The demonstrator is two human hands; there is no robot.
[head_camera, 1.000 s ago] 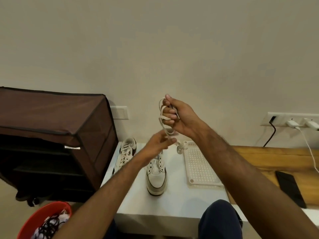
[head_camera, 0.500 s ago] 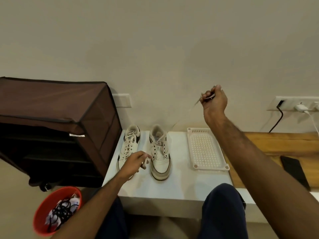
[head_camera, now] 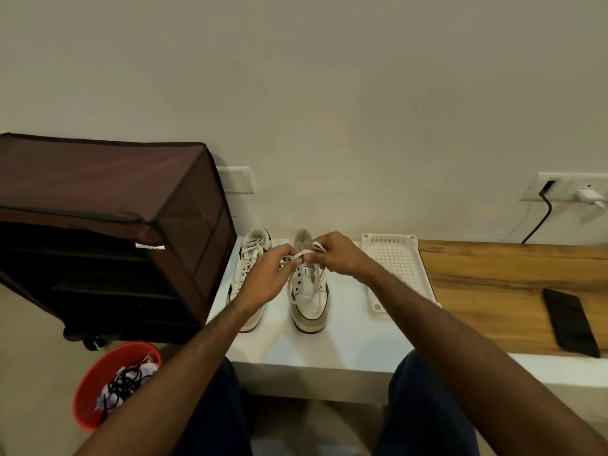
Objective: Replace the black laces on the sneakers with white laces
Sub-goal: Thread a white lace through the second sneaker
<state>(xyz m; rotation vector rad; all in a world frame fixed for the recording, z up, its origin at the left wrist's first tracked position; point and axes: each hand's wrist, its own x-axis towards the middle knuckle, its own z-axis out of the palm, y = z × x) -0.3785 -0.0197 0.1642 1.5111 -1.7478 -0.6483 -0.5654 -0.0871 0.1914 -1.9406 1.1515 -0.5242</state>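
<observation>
On the white table (head_camera: 345, 350), seen from the head camera (the only view), two sneakers stand side by side, toes toward the person. Above the right sneaker (head_camera: 307, 301) both hands meet: the left hand (head_camera: 268, 278) and the right hand (head_camera: 339, 255) each pinch the white lace (head_camera: 297, 256) between curled fingers, a small loop showing at the right hand's fingertips. Several of this shoe's dark eyelets look unthreaded, while the left sneaker (head_camera: 248, 258) already carries white lacing. Being soft, light and limp, the lace should steer best when held close to its stiff tip. Black laces (head_camera: 123, 383) lie in the red bucket (head_camera: 88, 399) on the floor.
</observation>
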